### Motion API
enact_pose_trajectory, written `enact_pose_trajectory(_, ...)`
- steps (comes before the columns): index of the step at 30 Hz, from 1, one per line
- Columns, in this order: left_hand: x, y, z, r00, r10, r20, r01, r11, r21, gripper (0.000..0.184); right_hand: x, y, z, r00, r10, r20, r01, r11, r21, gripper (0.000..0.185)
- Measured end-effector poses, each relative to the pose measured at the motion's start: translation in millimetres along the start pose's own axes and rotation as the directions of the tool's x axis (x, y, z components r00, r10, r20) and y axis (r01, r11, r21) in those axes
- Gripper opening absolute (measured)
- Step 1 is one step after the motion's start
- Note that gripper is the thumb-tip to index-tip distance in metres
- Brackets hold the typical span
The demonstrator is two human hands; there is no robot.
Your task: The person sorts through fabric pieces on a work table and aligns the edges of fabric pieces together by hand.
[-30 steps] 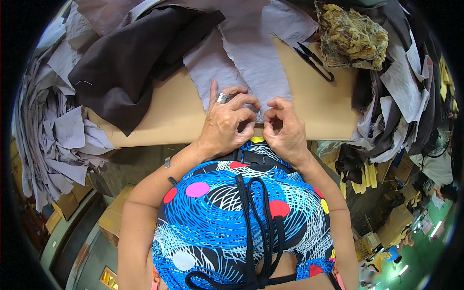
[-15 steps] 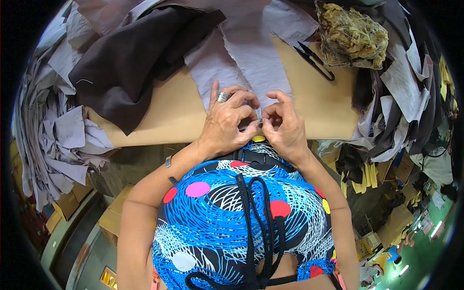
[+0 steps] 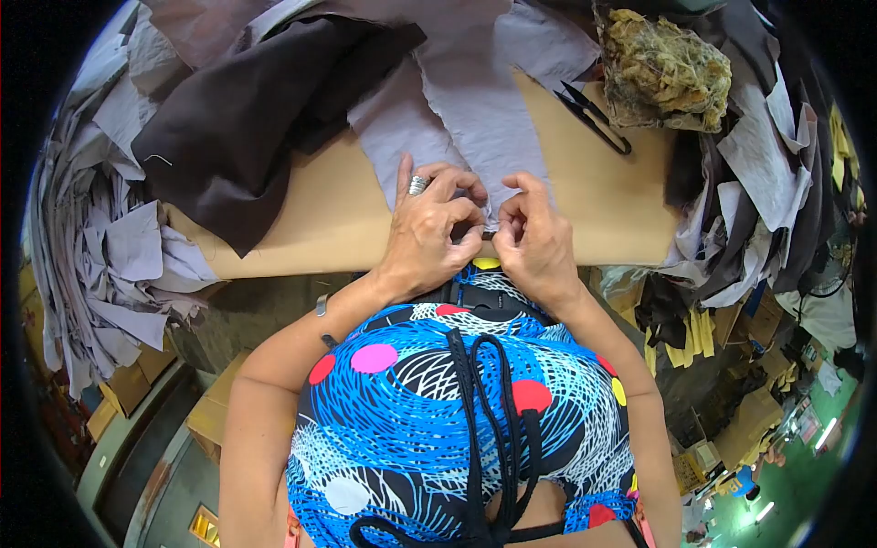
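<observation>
Pale lilac-grey fabric (image 3: pixel 484 114) runs down the middle of the table to its front edge, with a long slit or overlapping edge along it. My left hand (image 3: pixel 429 224), a ring on one finger, pinches the lower end of this fabric between thumb and fingertips. Close beside it, my right hand (image 3: pixel 537 239) pinches the same end with thumb and index finger. A small dark bit shows between the two pinches; what it is I cannot make out. Black thread snips (image 3: pixel 594 119) lie on the table beyond my right hand.
Dark brown cloth (image 3: pixel 228 128) covers the table's left part. Heaped grey fabric pieces (image 3: pixel 100 247) hang off the left side, and more grey and dark pieces (image 3: pixel 767 164) on the right. A tangled yellowish fibre clump (image 3: pixel 667 68) sits at back right. The tan tabletop (image 3: pixel 630 210) ends near my waist.
My right fingertips have shifted slightly at the fabric's end, and a little more bunched fabric shows between the hands. The snips and surrounding cloth stay put.
</observation>
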State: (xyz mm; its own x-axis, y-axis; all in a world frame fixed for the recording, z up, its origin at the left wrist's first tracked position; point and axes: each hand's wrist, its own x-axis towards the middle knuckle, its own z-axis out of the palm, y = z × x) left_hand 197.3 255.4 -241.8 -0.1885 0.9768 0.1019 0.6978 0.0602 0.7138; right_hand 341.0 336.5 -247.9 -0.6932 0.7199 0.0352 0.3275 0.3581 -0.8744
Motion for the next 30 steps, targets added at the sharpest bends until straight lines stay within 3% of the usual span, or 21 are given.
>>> enact_pose_trajectory(7,-0.8,-1.1,1.1,0.999,0.011,-0.031,-0.011,1.0,-0.012,0.006,8.5,-3.7,4.1,0.998,-0.065,0.025,0.067,0.994,-0.087,0.054)
enact_pose_trajectory(19,4.9,4.5,-3.5,1.0,-0.013,-0.028,0.016,0.996,0.085,0.012,7.9,-5.7,-0.6,0.998,0.05,0.04,-0.054,0.995,0.09,0.052)
enact_pose_trajectory(22,6.8,5.7,-3.5,0.999,0.007,-0.035,-0.002,0.99,0.138,0.01,6.6,-3.5,1.6,1.0,0.01,0.029,-0.012,0.997,0.076,0.051)
enact_pose_trajectory(28,8.8,8.5,-1.1,1.0,0.02,-0.014,-0.017,0.976,0.217,0.01,7.7,-4.7,0.9,0.98,-0.197,0.0,0.194,0.962,-0.194,0.048)
enact_pose_trajectory(30,5.2,5.2,0.5,1.0,-0.02,-0.021,0.023,0.99,0.138,0.008,6.2,-2.2,3.4,0.994,-0.112,-0.01,0.111,0.988,-0.11,0.048)
